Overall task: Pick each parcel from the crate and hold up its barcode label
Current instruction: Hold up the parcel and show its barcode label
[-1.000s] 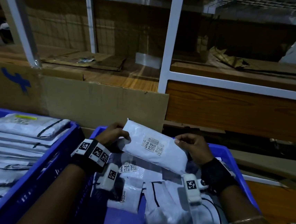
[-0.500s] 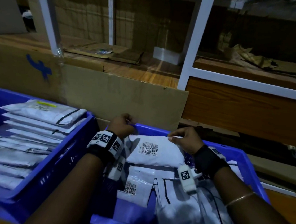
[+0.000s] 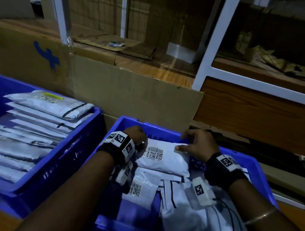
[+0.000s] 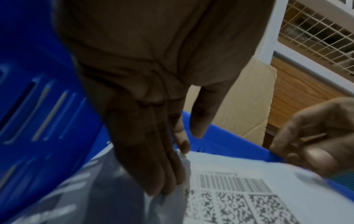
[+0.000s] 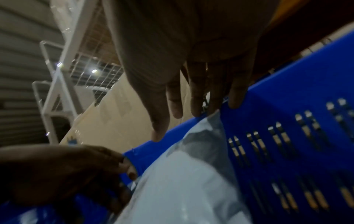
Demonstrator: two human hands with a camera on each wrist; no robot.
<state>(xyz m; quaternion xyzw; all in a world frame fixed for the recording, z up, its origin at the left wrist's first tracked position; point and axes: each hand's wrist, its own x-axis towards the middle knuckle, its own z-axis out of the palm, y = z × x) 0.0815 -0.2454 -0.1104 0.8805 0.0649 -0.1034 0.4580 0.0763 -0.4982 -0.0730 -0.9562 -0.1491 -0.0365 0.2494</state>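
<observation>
Two blue crates sit side by side before us in dim light. Nearest, the right-hand crate (image 3: 258, 168) holds a loose heap of white poly parcels (image 3: 190, 217), some edged with black lines, one showing a printed code sticker (image 3: 135, 188). Our forearms reach in over that heap. At the crate's far end lies the white parcel (image 3: 164, 158), its barcode label (image 3: 153, 153) facing up, its far edge close against the perforated far wall. Our left hand (image 3: 135, 135) rests at the parcel's left end with fingers (image 4: 162, 169) straight and together, tips touching the plastic just beside the label; nothing is gripped. Our right hand (image 3: 198, 145) hovers at the parcel's right end, fingers (image 5: 197, 97) spread and relaxed, fingertips at the rim of the crate, thumb (image 3: 180, 147) lying on the parcel's top face. The hands stand apart, one at each end of the parcel.

To the left, the second crate (image 3: 81, 145) carries an overlapping row of flat grey-white mailers (image 3: 25, 131); the farthest one (image 3: 50, 103) bears a yellow-striped label. The two crates stand nearly touching. Beyond both rims a cardboard sheet (image 3: 131, 94) stands upright, marked in blue at its left. Farther back, a white-framed rack (image 3: 207, 59) with wooden shelves holds flattened cardboard.
</observation>
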